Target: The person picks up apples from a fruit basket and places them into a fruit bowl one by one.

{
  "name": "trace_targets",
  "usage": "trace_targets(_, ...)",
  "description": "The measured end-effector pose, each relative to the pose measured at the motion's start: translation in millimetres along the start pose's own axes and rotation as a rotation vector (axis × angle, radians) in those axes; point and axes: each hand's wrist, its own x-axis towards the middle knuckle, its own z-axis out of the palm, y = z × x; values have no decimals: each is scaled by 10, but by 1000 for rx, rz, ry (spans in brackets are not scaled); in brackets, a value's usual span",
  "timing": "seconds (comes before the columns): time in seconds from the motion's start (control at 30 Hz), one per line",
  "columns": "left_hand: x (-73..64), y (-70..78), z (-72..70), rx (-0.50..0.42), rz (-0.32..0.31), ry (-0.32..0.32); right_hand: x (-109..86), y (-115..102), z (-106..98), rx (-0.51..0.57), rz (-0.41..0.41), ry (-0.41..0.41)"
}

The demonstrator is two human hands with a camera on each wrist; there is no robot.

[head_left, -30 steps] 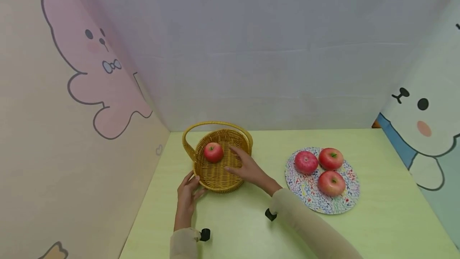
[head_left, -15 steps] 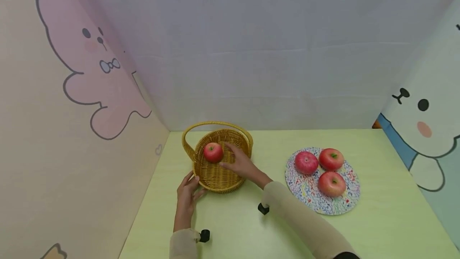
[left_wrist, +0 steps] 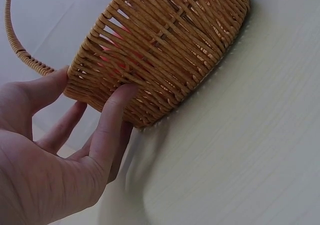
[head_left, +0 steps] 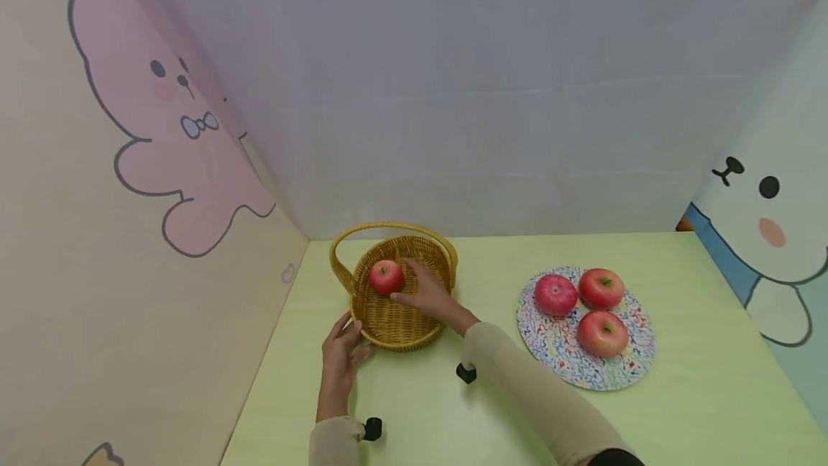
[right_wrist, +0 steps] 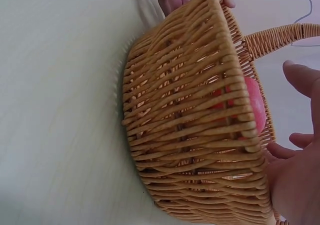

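Note:
A golden-brown wicker basket [head_left: 396,316] with an arched handle stands on the table, and a red apple [head_left: 386,277] lies in its left part. My left hand [head_left: 341,354] is at the basket's front left; in the left wrist view one fingertip touches the rim and another finger [left_wrist: 116,107] lies against the woven side. My right hand [head_left: 430,295] reaches over the basket's right rim, thumb and fingers spread, fingertips just right of the apple. Nothing is in its grasp. Seen by the right wrist camera, the apple [right_wrist: 255,105] shows partly above the rim, partly through the weave.
To the right, a round patterned plate [head_left: 556,354] holds three red fruits, two of them apples [head_left: 602,334]. The third fruit [head_left: 555,295] is pinker. The pale yellow-green table [head_left: 414,408] meets a white back wall [head_left: 453,128] and decorated side walls.
My right hand has moved left over the basket, closer to the apple. The left hand keeps its place at the basket's side. The basket and plate stay put; the camera view shifts slightly.

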Motion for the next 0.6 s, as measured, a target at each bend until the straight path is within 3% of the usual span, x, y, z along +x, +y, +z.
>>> trace_targets(0.6, -49, -16, 15, 0, 19, 7, 148, 17, 46, -22, 62, -36)
